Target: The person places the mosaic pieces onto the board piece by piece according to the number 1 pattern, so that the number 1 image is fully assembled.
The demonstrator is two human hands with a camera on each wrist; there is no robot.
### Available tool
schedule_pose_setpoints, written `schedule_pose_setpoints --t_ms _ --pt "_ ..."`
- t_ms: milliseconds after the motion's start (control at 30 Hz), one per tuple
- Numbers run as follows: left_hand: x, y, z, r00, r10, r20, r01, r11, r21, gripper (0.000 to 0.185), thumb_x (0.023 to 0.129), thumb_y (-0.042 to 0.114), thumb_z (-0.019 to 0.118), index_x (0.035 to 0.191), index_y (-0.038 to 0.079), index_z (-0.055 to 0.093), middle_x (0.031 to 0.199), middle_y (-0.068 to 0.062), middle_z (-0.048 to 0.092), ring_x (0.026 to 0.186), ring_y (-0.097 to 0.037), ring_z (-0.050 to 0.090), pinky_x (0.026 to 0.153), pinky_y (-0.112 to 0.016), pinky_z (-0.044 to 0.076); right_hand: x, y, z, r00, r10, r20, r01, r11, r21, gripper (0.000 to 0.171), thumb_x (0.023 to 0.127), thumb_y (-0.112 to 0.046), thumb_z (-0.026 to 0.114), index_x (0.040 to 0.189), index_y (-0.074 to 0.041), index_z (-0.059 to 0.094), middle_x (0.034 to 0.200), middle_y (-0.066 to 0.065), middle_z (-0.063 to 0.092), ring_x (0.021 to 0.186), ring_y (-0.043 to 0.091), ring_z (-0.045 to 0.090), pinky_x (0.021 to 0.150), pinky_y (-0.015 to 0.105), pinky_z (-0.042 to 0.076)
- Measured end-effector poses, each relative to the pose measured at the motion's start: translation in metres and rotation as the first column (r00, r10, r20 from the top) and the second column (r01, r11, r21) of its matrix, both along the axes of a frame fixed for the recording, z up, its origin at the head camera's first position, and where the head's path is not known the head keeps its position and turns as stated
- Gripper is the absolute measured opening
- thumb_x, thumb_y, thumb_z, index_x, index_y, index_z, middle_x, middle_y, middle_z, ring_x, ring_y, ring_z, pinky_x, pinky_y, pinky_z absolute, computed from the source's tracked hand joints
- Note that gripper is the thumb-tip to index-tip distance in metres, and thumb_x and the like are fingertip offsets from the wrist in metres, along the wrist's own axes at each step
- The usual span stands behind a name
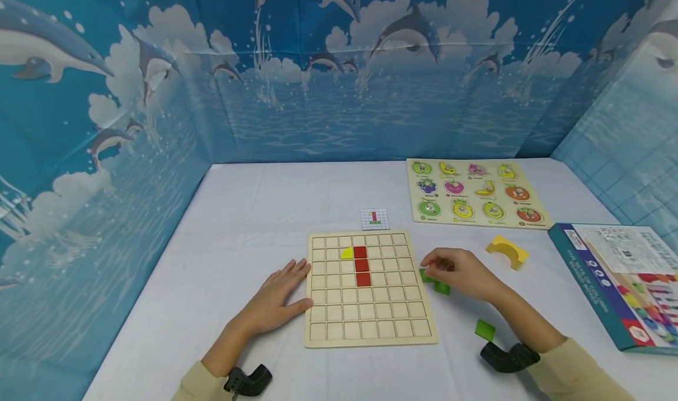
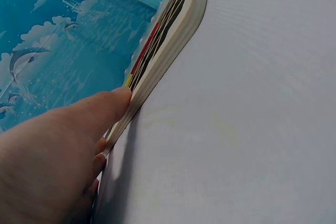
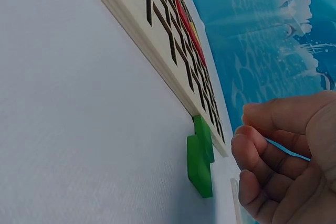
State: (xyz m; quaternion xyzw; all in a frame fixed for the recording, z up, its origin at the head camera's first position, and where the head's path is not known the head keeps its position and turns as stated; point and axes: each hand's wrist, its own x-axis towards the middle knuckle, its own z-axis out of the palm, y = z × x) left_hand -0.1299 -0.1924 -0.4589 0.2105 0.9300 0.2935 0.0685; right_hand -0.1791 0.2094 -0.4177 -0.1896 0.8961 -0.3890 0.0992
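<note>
My left hand (image 1: 283, 298) rests at the left edge of a wooden grid board (image 1: 344, 324), fingers extended and thumb against its side. In the left wrist view the thumb touches the board's edge. Three red squares (image 1: 362, 265) form a column on the board, with a yellow piece (image 1: 346, 253) left of the top one. Beyond the right edge, my right hand (image 1: 461, 271) hovers over two green blocks (image 3: 199, 166) that sit by the board. Its fingers are loosely bent, thumb and index tips slightly apart, nothing visible between them. Another green block (image 1: 485, 330) lies nearer, beside the right wrist.
A small pattern card (image 1: 375, 219) lies just behind the board. Farther right are a fruit picture board (image 1: 477, 201), a yellow arch block (image 1: 507, 251) and a colourful box (image 1: 620, 289). Dolphin-print cloth (image 1: 339, 118) walls the white table (image 1: 254, 212).
</note>
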Motion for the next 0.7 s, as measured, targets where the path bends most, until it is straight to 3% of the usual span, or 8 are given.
schedule_pose_setpoints --t_ms 367,700 --pt "0.000 0.001 0.000 1.000 -0.005 -0.015 0.005 1.000 0.006 0.074 0.095 0.046 0.058 0.153 0.010 0.032 0.158 -0.009 0.027 0.147 -0.029 0.014 0.115 -0.056 0.012 0.001 0.013 -0.002 0.997 -0.073 0.018 0.072 0.997 0.021 0.015 0.092 -0.016 0.068 0.103 -0.007 0.070 0.084 0.000 0.061 0.078 0.019 0.054 0.062 0.025 0.047" --pt "0.000 0.001 0.000 1.000 -0.003 0.001 0.003 1.000 0.004 0.075 0.095 0.048 0.059 0.154 0.012 0.031 0.159 -0.006 0.024 0.148 -0.025 0.013 0.116 -0.053 0.012 -0.003 0.019 -0.017 0.999 -0.047 0.006 0.047 0.999 0.006 0.013 0.091 -0.013 0.070 0.101 -0.005 0.069 0.083 0.000 0.059 0.075 0.017 0.053 0.062 0.024 0.046"
